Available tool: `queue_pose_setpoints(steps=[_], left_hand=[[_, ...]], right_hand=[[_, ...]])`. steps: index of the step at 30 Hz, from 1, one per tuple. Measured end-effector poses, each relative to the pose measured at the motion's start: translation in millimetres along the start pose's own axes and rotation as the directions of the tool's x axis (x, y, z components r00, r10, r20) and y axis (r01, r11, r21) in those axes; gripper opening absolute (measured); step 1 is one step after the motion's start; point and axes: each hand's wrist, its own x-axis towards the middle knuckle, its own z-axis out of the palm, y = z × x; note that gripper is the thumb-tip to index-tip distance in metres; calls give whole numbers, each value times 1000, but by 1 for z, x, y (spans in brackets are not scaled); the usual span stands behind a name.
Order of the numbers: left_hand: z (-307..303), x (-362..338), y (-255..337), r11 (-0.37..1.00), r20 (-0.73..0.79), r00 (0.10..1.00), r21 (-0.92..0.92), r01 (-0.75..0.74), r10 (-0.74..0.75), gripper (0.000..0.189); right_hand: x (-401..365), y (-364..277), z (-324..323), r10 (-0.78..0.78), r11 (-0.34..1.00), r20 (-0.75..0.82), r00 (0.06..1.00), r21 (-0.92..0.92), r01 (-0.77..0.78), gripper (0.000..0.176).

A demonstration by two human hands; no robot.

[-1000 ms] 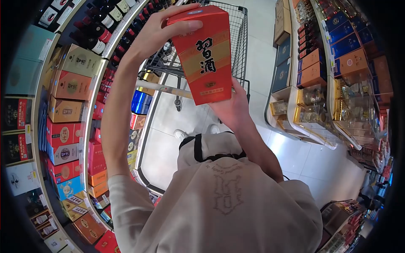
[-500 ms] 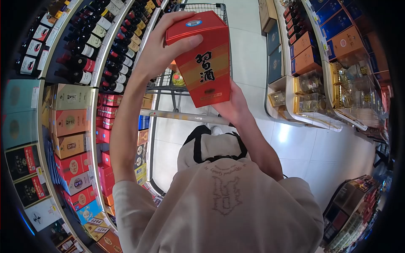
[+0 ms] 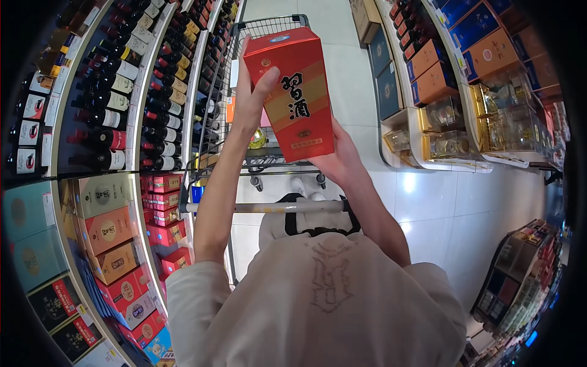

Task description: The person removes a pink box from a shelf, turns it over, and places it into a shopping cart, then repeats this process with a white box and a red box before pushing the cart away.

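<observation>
Two hands hold up one red box (image 3: 293, 92) at 12 o'clock. The left hand (image 3: 249, 104) has fingers clamped on its side; the right hand (image 3: 338, 162) cups its bottom. Behind and under the box is a wire cart (image 3: 269, 25). Many bottles (image 3: 116, 92) sit at 10 o'clock.

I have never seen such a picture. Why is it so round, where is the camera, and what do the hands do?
There is no machine: a person wears one camera on the head, looking forward and down, so its wide lens bends the shop. The left hand grips the side of a red box with black characters; the right hand supports its lower end. Beneath it stands a wire shopping cart on a tiled floor. Wine bottles fill the shelves on the left.
</observation>
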Motion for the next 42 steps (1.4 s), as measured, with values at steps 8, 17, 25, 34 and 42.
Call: queue_pose_setpoints(steps=[8,17,25,34,42], left_hand=[[-5,12,-24,967,-46,980,-179,181,-192,60],[-22,19,-36,904,-26,955,-332,271,-296,47],[-34,23,-45,843,-10,954,-472,258,-298,44],[-49,16,-42,871,-45,954,-424,249,-295,46],[-52,5,-31,885,-76,969,-429,183,-237,46]], right_hand=[[12,19,0,-35,997,-35,999,66,38,47],[32,28,-5,11,995,5,1000,103,-12,46],[39,32,7,-37,997,-60,998,62,41,47],[44,42,5,-85,995,-30,996,51,86,48],[38,52,15,-85,996,-41,996,19,85,48]])
